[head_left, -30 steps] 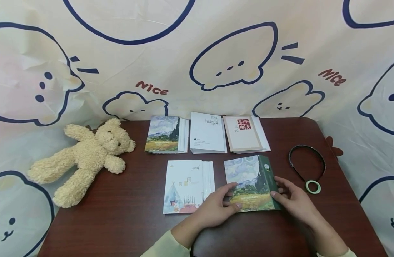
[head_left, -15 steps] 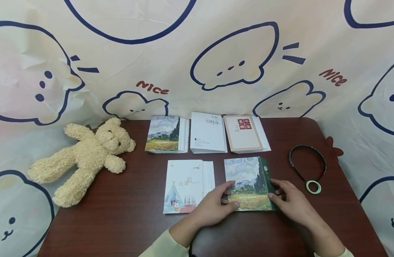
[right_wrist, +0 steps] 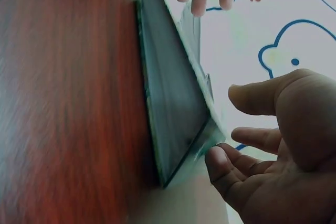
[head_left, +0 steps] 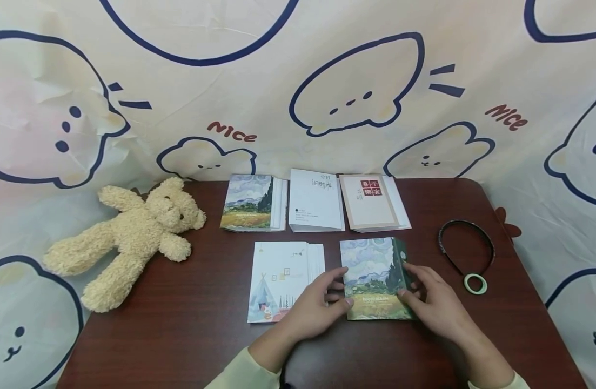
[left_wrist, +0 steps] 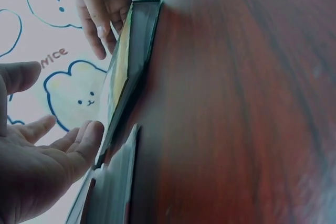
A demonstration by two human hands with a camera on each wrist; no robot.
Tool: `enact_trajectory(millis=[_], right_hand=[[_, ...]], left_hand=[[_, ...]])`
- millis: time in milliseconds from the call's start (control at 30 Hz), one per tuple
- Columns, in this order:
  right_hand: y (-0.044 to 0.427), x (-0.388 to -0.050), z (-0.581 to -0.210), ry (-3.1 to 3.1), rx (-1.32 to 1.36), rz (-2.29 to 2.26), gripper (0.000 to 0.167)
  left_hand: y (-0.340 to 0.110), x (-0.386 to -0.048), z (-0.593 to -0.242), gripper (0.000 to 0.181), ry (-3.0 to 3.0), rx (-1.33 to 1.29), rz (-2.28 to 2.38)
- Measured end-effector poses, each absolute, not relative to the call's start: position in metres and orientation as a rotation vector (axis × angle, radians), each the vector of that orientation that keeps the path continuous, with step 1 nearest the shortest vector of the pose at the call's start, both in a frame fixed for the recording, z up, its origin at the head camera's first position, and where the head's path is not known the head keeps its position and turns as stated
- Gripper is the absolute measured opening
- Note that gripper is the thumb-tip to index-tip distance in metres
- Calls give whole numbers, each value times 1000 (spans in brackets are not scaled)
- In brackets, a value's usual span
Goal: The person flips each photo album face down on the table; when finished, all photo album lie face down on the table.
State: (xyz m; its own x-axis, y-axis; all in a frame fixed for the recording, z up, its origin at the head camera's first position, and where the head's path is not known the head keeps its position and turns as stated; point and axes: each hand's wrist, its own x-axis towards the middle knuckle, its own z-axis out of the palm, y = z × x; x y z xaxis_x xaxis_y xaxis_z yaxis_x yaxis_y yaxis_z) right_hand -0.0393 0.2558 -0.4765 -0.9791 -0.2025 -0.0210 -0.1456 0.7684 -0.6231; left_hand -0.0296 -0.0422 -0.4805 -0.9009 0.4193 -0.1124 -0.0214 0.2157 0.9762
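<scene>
A photo album [head_left: 375, 278] with a landscape painting on its cover and a green spine lies on the table between my hands. My left hand [head_left: 317, 308] is at its left edge, fingers loosely spread; the left wrist view shows this hand [left_wrist: 47, 166] with thumb and fingers apart, gripping nothing. Beside the green spine is my right hand [head_left: 436, 302]. In the right wrist view the right hand's fingertips [right_wrist: 218, 163] are close against the spine, and the thumb stands away from it. Left of the album lies a white album [head_left: 280, 281] with a tent drawing, partly behind my left hand.
Along the back of the table [head_left: 181, 340] stand another landscape album [head_left: 246, 202], a white album [head_left: 314, 202] and a beige album [head_left: 368, 208] with red squares. A teddy bear [head_left: 137, 237] lies at the left. A dark cord loop with a pale green ring [head_left: 475, 283] lies at the right.
My left hand has drawn slightly left, off the album's cover to its edge. My right hand has shifted a little left along with the spine, which shows narrower now.
</scene>
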Motion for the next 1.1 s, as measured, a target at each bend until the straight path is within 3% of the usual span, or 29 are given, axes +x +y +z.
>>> enact_trajectory(millis=[533,833,1100], right_hand=[[216,-51,-467,2868,-443,-1147,57],[192,-57,-469,2812,-477,-1196,59],[169,-59,-467,2744,-466,-1238,61]], left_hand=[[-77,-32,-477,58,2223,278,1820],[-91,-29,-471,54,2123,25,1893],[-104,-28,-477,54,2448,152,1833]])
